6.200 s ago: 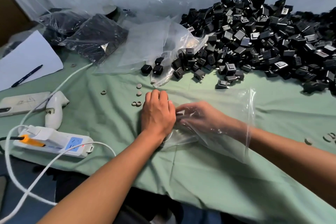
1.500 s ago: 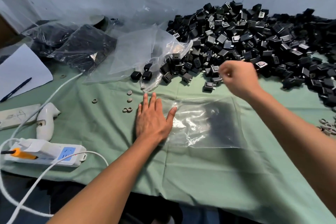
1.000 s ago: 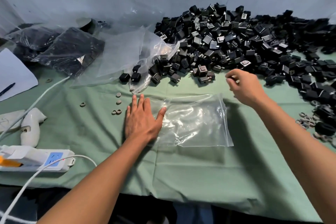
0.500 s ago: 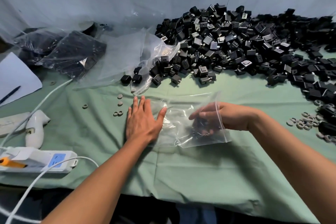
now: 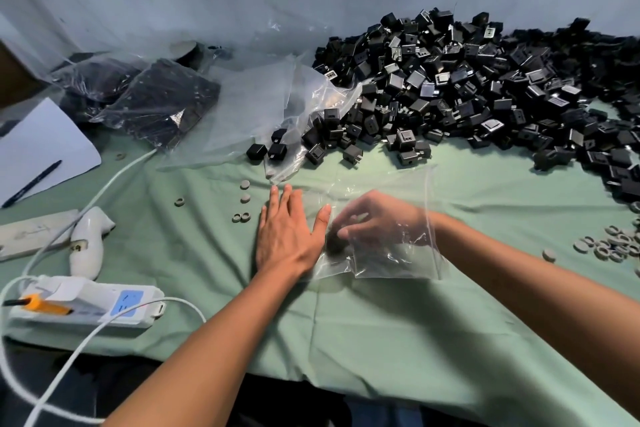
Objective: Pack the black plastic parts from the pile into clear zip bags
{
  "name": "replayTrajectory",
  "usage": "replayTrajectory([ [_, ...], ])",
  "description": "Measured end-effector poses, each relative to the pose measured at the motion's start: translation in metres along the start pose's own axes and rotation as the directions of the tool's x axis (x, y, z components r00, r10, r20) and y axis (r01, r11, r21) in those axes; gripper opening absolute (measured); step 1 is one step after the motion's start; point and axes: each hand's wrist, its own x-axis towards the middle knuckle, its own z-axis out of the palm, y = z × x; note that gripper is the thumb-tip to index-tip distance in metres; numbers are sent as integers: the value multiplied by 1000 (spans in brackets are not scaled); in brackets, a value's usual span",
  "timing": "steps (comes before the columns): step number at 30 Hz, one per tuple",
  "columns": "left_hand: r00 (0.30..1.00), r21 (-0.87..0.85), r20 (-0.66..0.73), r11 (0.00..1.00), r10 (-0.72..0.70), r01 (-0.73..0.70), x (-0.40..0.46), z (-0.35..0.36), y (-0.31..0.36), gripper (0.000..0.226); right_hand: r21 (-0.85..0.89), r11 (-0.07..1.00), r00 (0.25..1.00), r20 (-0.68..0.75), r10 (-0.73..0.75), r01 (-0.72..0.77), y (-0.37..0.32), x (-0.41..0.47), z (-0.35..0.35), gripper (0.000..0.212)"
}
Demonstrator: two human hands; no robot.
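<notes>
Right grip: the right hand (image 5: 377, 218) is inside the clear zip bag (image 5: 391, 253), fingers curled around a dark, blurred shape, probably one black plastic part; I cannot tell how firmly.
Left grip: the left hand (image 5: 289, 236) lies flat, fingers straight, pinning the bag's closed end to the green-covered bench (image 5: 381, 340), holding nothing.
Bag: flat, mouth facing right, around the right wrist.
Pile of black plastic parts (image 5: 485, 87): behind the bag, well apart from the hands.
Doing it well: push the part deep toward the pinned end, release, withdraw without dragging the mouth shut.
</notes>
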Motion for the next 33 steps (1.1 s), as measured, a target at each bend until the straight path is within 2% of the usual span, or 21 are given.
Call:
replayTrajectory([
  [1, 1000, -6, -4, 1000, 1, -1, 0, 0, 0, 90, -32, 999, 1000, -5, 5, -5, -1, 1, 1, 14],
  [3, 1000, -19, -13, 1000, 0, 0, 0, 0, -1, 87, 54, 999, 1000, -10, 5, -4, -7, 0, 4, 14],
  [6, 1000, -35, -20, 999, 2, -3, -1, 0, -1, 84, 111, 992, 988, -143, -51, 67, -15, -1, 12, 12],
  [8, 1000, -45, -23, 999, 0, -1, -1, -1, 0, 84, -97, 995, 951, -307, -42, 12, -18, 1, 17, 11],
  [10, 1000, -50, -14, 999, -3, 3, -1, -2, 0, 87, -423, 902, 918, -387, -90, -90, -19, 0, 18, 17],
  [12, 1000, -54, -8, 999, -5, 4, -2, -3, 0, 89, -555, 821, 942, -328, -68, -134, -20, -4, 18, 33],
  [14, 1000, -61, -9, 998, -7, 6, -1, -3, 0, 90, -535, 838, 967, -251, -31, -112, -18, -8, 15, 41],
  [15, 1000, -64, -10, 998, -8, 8, 0, -3, 0, 90, -509, 856, 970, -239, -47, -84, -17, -8, 11, 37],
  [17, 1000, -62, -9, 998, -8, 7, -1, -3, -1, 88, -362, 932, 985, -169, -39, -25, -13, -10, 4, 17],
  [19, 1000, -58, -6, 998, -5, 5, -2, -3, -1, 87, -91, 996, 998, 62, 17, -11, -11, -9, -4, 44],
  [20, 1000, -57, -4, 998, -5, 4, -2, -3, -1, 87, -36, 999, 986, 167, 27, -21, -10, -8, -7, 51],
  [22, 1000, -60, -4, 998, -4, 3, -2, -3, -1, 87, -82, 997, 964, 264, 25, -4, -9, -4, -11, 49],
  [26, 1000, -69, -6, 998, -1, 0, -2, -4, -1, 89, -146, 989, 962, 267, 54, -15, -9, -1, -8, 34],
  [28, 1000, -71, -8, 997, 0, 0, -2, -4, -1, 85, -190, 982, 973, 227, 47, -3, -11, 4, -6, 28],
  [30, 1000, -76, -11, 997, -1, 0, -2, -4, -1, 80, -327, 944, 994, 113, -14, 50, -11, 10, -1, 22],
  [32, 1000, -82, -13, 997, -3, 2, -2, -4, 0, 77, -331, 943, 992, -128, -10, -33, -10, 14, 10, 20],
  [33, 1000, -82, -11, 997, -3, 2, -2, -4, 0, 76, -299, 951, 966, -259, 5, -85, -8, 16, 17, 25],
])
